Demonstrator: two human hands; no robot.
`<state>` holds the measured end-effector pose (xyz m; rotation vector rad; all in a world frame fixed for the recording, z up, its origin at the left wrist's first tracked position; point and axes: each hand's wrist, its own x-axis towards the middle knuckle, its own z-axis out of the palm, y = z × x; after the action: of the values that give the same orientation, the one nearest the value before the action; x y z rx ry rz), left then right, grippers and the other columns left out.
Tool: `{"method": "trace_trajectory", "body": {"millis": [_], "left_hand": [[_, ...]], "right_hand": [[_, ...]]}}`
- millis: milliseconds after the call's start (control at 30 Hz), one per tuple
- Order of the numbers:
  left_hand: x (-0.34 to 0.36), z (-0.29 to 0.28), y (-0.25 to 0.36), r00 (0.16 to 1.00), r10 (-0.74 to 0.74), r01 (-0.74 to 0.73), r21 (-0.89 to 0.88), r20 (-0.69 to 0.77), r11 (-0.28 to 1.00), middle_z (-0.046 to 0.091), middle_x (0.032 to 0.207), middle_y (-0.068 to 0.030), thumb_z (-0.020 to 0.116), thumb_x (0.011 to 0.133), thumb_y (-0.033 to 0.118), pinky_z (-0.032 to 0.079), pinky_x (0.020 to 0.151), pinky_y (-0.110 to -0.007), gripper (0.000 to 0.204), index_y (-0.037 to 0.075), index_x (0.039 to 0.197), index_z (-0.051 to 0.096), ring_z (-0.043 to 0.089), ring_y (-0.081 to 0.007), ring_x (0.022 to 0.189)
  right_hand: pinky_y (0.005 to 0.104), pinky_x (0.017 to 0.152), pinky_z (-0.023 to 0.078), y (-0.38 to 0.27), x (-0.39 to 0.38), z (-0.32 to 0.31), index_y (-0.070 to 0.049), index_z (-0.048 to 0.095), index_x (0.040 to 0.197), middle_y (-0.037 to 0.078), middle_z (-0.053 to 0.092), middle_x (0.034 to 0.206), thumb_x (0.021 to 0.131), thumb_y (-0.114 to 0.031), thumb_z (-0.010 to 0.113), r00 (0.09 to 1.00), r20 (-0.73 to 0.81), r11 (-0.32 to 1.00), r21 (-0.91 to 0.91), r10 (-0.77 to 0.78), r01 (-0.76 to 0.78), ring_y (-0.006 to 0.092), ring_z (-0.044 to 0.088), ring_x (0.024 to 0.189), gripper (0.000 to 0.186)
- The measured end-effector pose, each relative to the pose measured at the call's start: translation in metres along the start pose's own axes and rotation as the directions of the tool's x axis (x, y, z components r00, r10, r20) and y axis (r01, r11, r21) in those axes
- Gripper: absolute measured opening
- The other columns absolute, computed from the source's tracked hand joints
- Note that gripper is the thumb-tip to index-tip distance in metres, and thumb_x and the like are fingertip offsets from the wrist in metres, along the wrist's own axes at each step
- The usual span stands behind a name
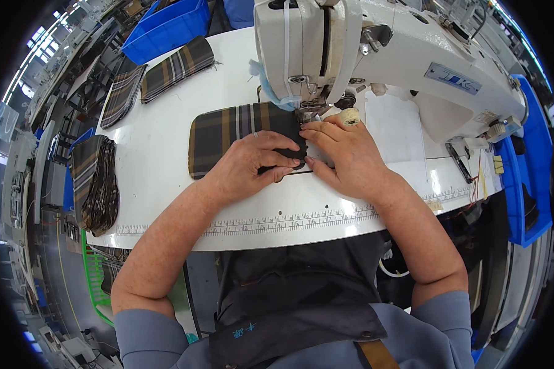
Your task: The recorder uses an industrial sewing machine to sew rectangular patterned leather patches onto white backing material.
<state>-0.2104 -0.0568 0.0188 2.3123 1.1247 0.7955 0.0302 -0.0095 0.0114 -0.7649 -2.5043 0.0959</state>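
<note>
- The white worktable [157, 172] runs its near edge in a curve below both wrists, and both forearms cross it. White surface shows left of the cloth in work, giving the left arm side room.
- The sewing machine [468, 67] hems in the far side and the right; its head overhangs just beyond the fingertips, so room is tightest there.
- A blue bin [545, 178] sits along the table's right end, well apart from the right hand; another blue bin [166, 31] stands at the far left edge.
- The plaid panel [221, 132], dark with tan and grey stripes, lies flat left of and partly below the machine head, its right edge at the needle area.
- A thick plaid stack [95, 181] stands at the table's left edge, clear of the left forearm; a smaller plaid pile [178, 69] lies beyond the panel.
- The left hand [255, 161] lies palm down on the panel's near right part, fingers reaching right, thumb parted from them; it presses rather than clasps.
- The right hand [348, 150] comes in from the right, wrist angled left, fingers stretched to the panel's right edge, thumb set wide below them.
- Snips [458, 162] lie right of the right hand, near the table's right end.
</note>
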Motion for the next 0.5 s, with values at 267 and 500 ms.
{"method": "trace_trajectory", "body": {"millis": [267,500], "left_hand": [[0.024,-0.002,-0.025,0.995,0.053,-0.048,0.058,-0.088,0.997,0.073,0.115,-0.0077,0.076,0.083,0.005,0.057,0.093,-0.036,0.019,0.007,0.102,0.079,0.068,-0.0253,0.109],[0.036,-0.004,-0.036,0.991,0.03,0.006,0.27,-0.13,0.963,0.074,0.111,-0.0078,0.076,0.084,0.015,0.054,0.088,-0.039,0.02,0.01,0.103,0.079,0.068,-0.0283,0.097]], "right_hand": [[0.04,0.092,0.043,-0.001,0.0,0.0,-0.004,0.068,0.118,0.007,0.065,0.122,0.088,-0.027,0.067,1.0,0.01,0.999,-0.043,0.004,-0.004,0.0267,0.058,0.106,0.038],[0.04,0.092,0.043,-0.004,0.002,-0.002,-0.004,0.067,0.121,0.008,0.065,0.124,0.089,-0.028,0.067,1.0,0.018,0.999,-0.038,0.003,-0.002,0.0266,0.059,0.105,0.04]]}}
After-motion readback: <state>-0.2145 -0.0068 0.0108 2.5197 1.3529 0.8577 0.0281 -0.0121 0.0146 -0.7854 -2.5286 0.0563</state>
